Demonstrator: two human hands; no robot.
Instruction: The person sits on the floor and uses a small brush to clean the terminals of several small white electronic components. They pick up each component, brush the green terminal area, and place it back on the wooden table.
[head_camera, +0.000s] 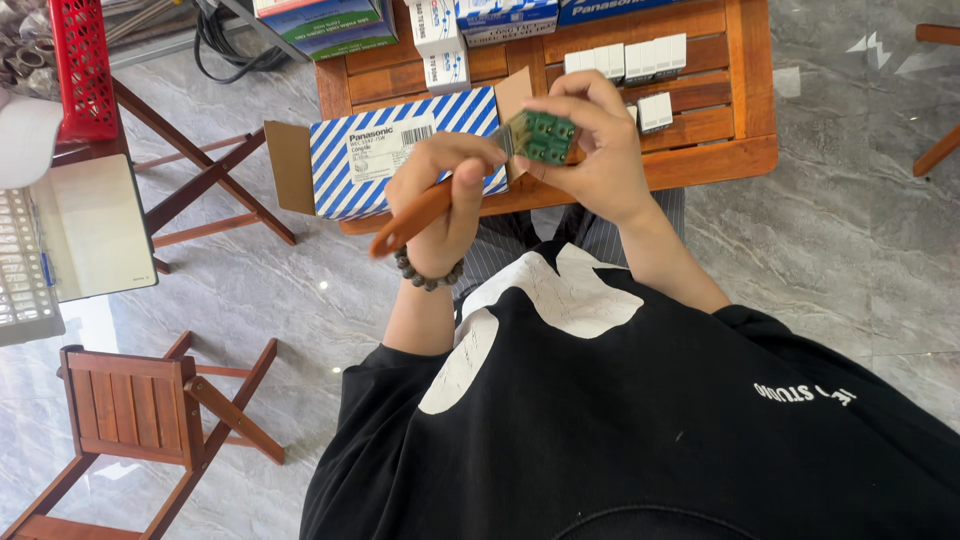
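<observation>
My right hand (590, 150) holds a small green switch part (545, 135) up in front of my chest. My left hand (445, 190) grips an orange-handled brush (420, 212), and its bristle end touches the left side of the green part. A dark bead bracelet sits on my left wrist. Both hands hover over the front edge of a low wooden table (700, 160).
A blue-and-white striped carton (385, 155) lies open on the table, with more boxes behind it and several white switch modules (640, 60) at the back. A wooden folding stool (140, 410) stands lower left, a red crate (80, 60) and a tray upper left.
</observation>
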